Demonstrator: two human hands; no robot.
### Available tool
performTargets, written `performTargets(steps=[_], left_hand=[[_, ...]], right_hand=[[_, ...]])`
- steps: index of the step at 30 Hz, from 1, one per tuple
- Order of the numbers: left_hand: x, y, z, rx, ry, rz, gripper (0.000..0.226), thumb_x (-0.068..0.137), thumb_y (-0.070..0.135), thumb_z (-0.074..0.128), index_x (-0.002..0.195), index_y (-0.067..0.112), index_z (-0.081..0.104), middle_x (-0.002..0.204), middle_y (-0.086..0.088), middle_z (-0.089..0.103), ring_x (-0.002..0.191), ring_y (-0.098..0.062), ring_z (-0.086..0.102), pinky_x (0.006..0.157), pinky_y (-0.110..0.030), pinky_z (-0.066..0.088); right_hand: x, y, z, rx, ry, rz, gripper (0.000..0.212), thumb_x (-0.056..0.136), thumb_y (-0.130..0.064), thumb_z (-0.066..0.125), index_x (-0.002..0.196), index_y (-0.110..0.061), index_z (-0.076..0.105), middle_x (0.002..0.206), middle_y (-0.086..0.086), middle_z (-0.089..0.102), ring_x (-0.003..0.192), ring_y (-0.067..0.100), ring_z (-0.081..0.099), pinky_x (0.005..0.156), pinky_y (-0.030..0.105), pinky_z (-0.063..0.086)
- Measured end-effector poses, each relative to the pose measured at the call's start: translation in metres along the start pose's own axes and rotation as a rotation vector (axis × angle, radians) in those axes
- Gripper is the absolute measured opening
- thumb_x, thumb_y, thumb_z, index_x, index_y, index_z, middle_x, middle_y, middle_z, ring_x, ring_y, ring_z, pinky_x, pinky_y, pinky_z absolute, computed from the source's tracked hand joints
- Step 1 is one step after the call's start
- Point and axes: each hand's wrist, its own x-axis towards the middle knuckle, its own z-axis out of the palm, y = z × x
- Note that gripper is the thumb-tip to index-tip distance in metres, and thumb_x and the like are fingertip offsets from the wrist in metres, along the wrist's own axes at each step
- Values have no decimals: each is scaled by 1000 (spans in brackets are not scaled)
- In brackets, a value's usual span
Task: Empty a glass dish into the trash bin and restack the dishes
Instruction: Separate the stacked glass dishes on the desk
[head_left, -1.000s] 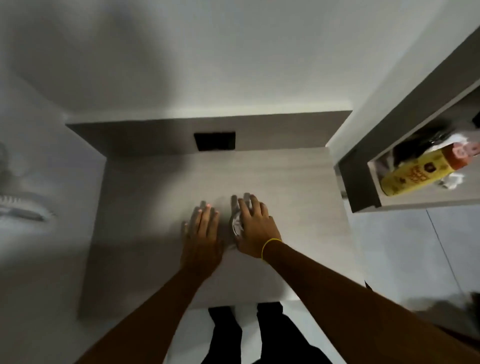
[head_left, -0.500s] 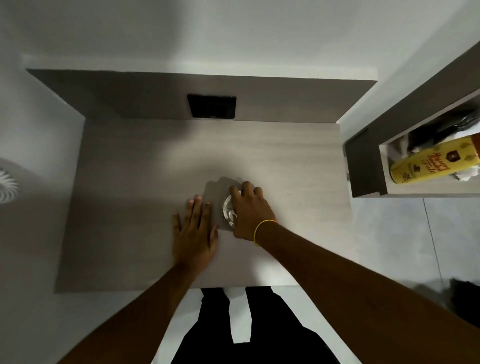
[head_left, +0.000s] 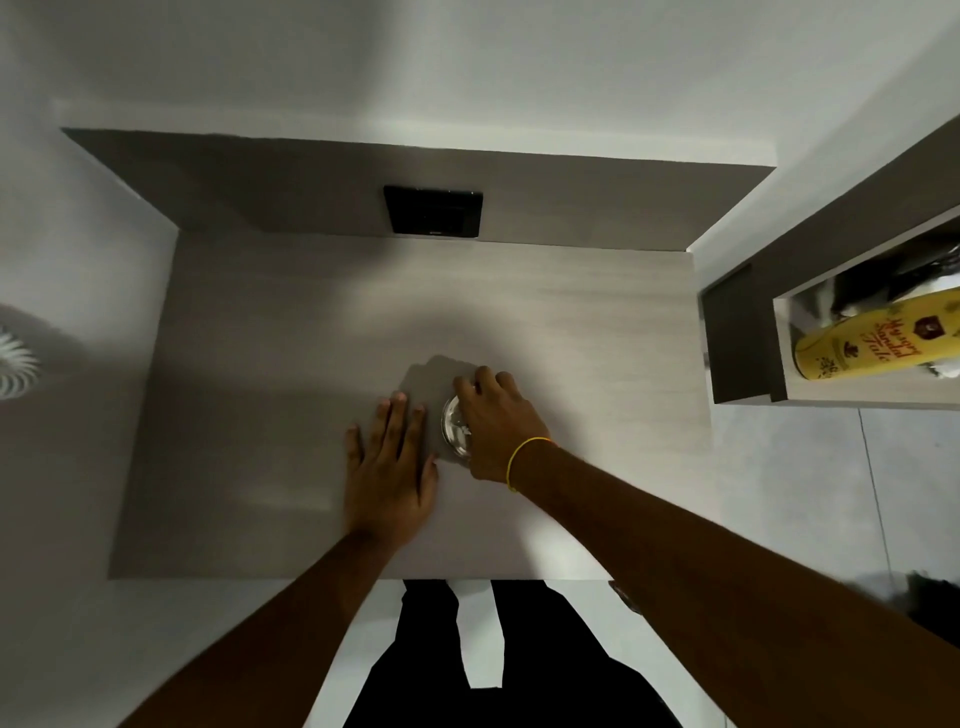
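Note:
A small clear glass dish (head_left: 454, 426) stands on the light wooden table (head_left: 270, 364), near its middle. My right hand (head_left: 498, 421), with a yellow band at the wrist, lies over the dish from the right, its fingers curled around the rim. Most of the dish is hidden under that hand, so I cannot tell whether it is one dish or a stack. My left hand (head_left: 389, 467) rests flat on the table just left of the dish, fingers spread, holding nothing. No trash bin is in view.
A black socket plate (head_left: 434, 210) sits in the panel at the back of the table. To the right, an open shelf (head_left: 743, 343) holds a yellow talc bottle (head_left: 878, 340) lying on its side. A white round vent (head_left: 15, 366) shows at the far left. My dark-clad legs stand below the table's front edge.
The view has tilted, so the table sits lower and fuller in frame. Both hands stay in place, the right one over the dish and the left one flat beside it.

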Motion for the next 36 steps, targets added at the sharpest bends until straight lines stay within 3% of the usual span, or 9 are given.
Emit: performTargets(steps=[4,11,16,20,24,29,36], left_hand=[[0,0,0,-8,9,1,70,105,45,41,167,15,34,179,-14,26,167,-32,19,128,-69,21],[0,-1,1,-15,20,6,69,105,45,41,168,16,34,180,-13,25,167,-32,20,128,-68,21],[0,-2,2,-11,12,2,70,106,46,40,169,16,32,180,-13,24,167,-32,19,129,-68,20],[0,-3,3,-11,14,5,71,106,47,39,169,17,30,180,-13,24,167,-33,20,128,-70,22],[0,-2,2,-5,12,7,70,107,47,39,170,18,29,181,-11,21,168,-30,14,129,-69,20],[-1,-4,3,5,38,21,69,106,46,42,167,16,35,179,-12,27,168,-31,17,129,-67,18],[-1,-3,2,21,62,26,68,105,45,42,165,13,39,178,-14,31,167,-32,21,129,-66,19]], right_hand=[[-1,0,-5,-24,-10,13,101,58,-26,93,142,-13,40,151,17,27,128,40,41,87,53,60],[4,1,-9,-50,-39,1,91,64,-30,90,137,-16,39,143,14,34,123,39,44,81,52,61],[5,1,-9,-48,-55,-14,99,63,-31,91,143,-16,35,141,15,37,120,41,46,85,55,60],[-1,2,-10,-28,-53,-28,109,60,-29,92,150,-16,31,148,17,33,129,43,43,89,57,60],[-17,13,-15,99,37,-10,106,59,-26,90,148,-13,34,152,17,30,127,46,48,96,55,58],[-40,60,-17,174,145,124,92,61,-28,85,141,-8,44,133,18,45,112,44,58,97,49,57],[-60,93,-2,145,136,224,113,59,-23,89,155,-11,31,151,16,36,139,42,40,102,56,56]])
